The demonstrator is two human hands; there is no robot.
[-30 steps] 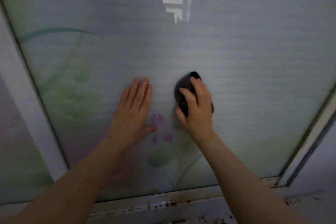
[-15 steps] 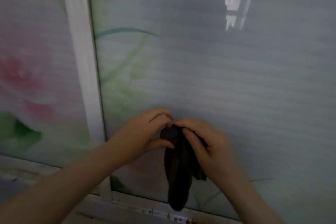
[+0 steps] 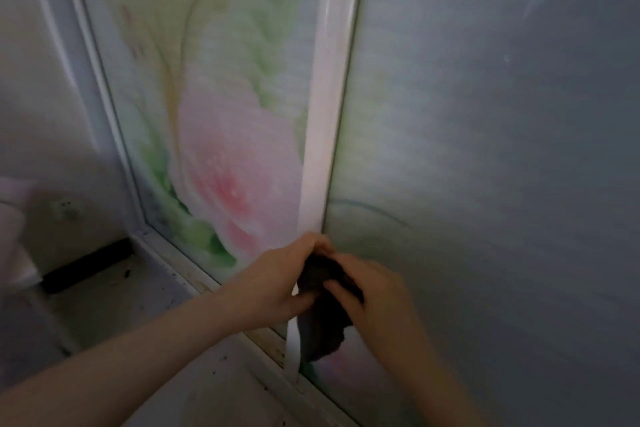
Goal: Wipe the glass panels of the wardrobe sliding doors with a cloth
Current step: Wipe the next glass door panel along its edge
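The cloth (image 3: 323, 308) is dark, soft and crumpled, and it hangs in a loose fold low in front of the doors. The left hand (image 3: 280, 282) grips its upper part with curled fingers, and the right hand (image 3: 372, 302) pinches it from the other side, thumb against the fabric. Behind them stands a narrow white frame post (image 3: 322, 114), smooth and straight, between two glossy panels. The left glass panel (image 3: 221, 107) has a printed pink flower with green leaves. The right glass panel (image 3: 485, 149) is pale grey-green. A dirty bottom track (image 3: 242, 333) runs along the lower edge, next to the speckled floor (image 3: 138, 295).
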